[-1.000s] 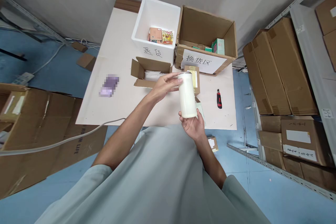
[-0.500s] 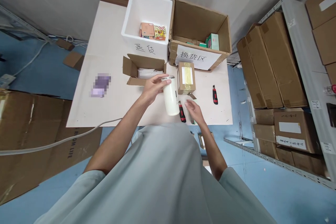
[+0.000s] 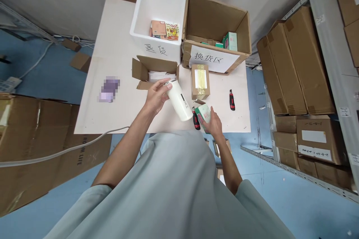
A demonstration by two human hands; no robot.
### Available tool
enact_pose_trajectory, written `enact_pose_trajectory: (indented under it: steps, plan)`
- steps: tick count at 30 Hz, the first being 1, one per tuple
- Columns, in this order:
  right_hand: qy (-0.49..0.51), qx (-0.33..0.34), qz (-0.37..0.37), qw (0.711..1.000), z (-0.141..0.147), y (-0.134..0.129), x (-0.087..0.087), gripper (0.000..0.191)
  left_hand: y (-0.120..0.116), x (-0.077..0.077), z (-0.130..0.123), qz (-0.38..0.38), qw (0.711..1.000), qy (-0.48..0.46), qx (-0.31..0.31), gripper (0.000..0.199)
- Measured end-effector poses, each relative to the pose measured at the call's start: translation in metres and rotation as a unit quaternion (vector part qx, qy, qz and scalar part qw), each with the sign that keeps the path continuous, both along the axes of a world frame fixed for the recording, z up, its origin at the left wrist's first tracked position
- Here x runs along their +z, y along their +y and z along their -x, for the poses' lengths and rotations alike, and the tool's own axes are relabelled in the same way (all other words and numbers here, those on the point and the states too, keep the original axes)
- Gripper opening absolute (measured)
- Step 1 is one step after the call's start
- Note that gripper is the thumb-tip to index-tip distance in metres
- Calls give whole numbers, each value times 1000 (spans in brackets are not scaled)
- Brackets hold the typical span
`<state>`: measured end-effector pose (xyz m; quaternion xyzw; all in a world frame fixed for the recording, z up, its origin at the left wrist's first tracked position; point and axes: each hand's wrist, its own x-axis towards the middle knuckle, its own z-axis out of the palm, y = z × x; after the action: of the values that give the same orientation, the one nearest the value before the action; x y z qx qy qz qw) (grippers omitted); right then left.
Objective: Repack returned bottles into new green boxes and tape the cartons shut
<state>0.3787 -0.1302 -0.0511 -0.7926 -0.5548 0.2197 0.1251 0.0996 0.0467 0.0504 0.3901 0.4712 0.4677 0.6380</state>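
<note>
The left hand (image 3: 156,96) grips the white tumbler (image 3: 177,99) near one end, tilted above the table (image 3: 112,48), perhaps to leave its lettering (image 3: 185,102) uncovered, while the right hand (image 3: 215,124) clasps a green-and-white box (image 3: 204,111)

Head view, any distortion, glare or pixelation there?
Head view: the shelf upright slants, likely wide-lens distortion; coarse pixelation masks a purplish item on the table; the lower-left carton shows a pale glint; the white tumbler shows no harsh glare.

This looks like a storeroom. Big brown boxes (image 3: 307,59) sit on a metal shelf (image 3: 325,31), and the table (image 3: 112,41) has two cutters (image 3: 232,101), plus a white tub (image 3: 140,43) and a carton (image 3: 217,11) with writing.
</note>
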Motion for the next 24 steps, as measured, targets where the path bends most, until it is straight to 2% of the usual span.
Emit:
enact_pose_trajectory:
  steps: [4,7,13,19,24]
  plan:
    - [59,44,-46,996,3,-7,24,99,3,0,-8,4,1000,-20,4,67]
    - [91,61,-58,992,3,-10,33,104,4,-2,-14,-4,1000,-3,14,68]
    - [133,72,-75,986,10,-15,40,104,6,-5,-15,-23,998,22,53,75]
    - [138,132,-56,980,18,-15,46,105,8,0,-15,-53,994,71,67,71]
    - [122,175,-48,976,23,-9,45,107,3,11,-14,-171,974,138,55,66]
